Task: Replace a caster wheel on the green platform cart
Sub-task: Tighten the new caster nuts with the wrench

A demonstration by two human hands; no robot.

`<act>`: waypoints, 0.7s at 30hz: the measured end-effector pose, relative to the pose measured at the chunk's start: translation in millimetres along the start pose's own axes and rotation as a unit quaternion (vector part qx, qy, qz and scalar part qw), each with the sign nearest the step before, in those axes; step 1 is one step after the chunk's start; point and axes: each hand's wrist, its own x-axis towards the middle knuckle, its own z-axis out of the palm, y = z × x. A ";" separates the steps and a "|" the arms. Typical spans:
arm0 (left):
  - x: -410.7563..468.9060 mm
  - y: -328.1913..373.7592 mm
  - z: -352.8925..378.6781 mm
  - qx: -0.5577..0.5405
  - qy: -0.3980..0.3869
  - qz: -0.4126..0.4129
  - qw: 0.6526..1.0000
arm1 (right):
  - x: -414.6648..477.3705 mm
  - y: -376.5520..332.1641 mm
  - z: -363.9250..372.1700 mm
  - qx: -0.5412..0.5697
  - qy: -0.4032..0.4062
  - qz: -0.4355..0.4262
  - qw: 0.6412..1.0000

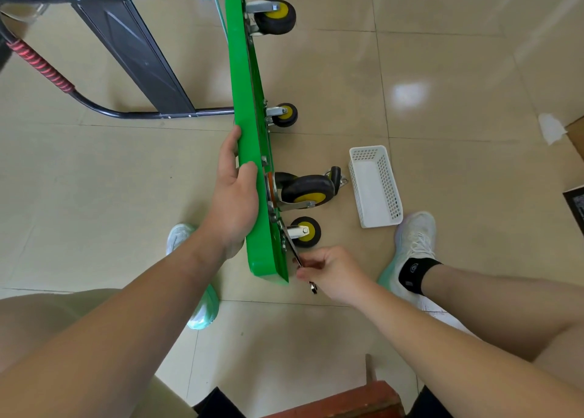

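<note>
Wrench work at a wheel mount is the step in hand, as far as I can judge. The cart stands on its long edge on the floor, wheels facing right and the handle splayed out to the left. The left hand steadies it from above, palm against the top face and fingers and thumb curled over the upper edge, arm reaching straight forward. The right hand sits low beside the near corner, fingers closed in a pinch round the shank of a slim wrench, wrist bent inward. The tool's far end runs up to the mounting plate of the nearest caster, the small one close to the floor. Whether the bolts are being loosened or tightened I cannot tell, and the bolt head itself is too small to make out. The next move probably calls for short swings of the wrench, since the floor and the green corner leave little room. The left hand needs to brace firmly so the board does not tip. A white basket lies near the wheels, handy for loose hardware.
</note>
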 end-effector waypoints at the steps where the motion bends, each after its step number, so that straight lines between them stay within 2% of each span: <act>1: 0.9 -0.8 -0.2 -0.001 0.001 0.001 1.000 | 6.1 4.8 1.7 0.003 0.003 0.000 1.000; 5: 3.9 -5.3 -1.1 0.000 0.003 0.010 1.000 | 26.8 14.9 5.6 0.015 0.007 -0.003 1.000; 15: 9.2 -12.7 -2.3 0.008 0.005 0.024 1.000 | 55.7 0.1 7.8 0.019 0.022 -0.082 0.996; 21: 10.1 -14.8 -1.7 0.006 0.009 0.031 0.999 | 58.3 -0.3 12.8 0.012 0.026 -0.089 0.996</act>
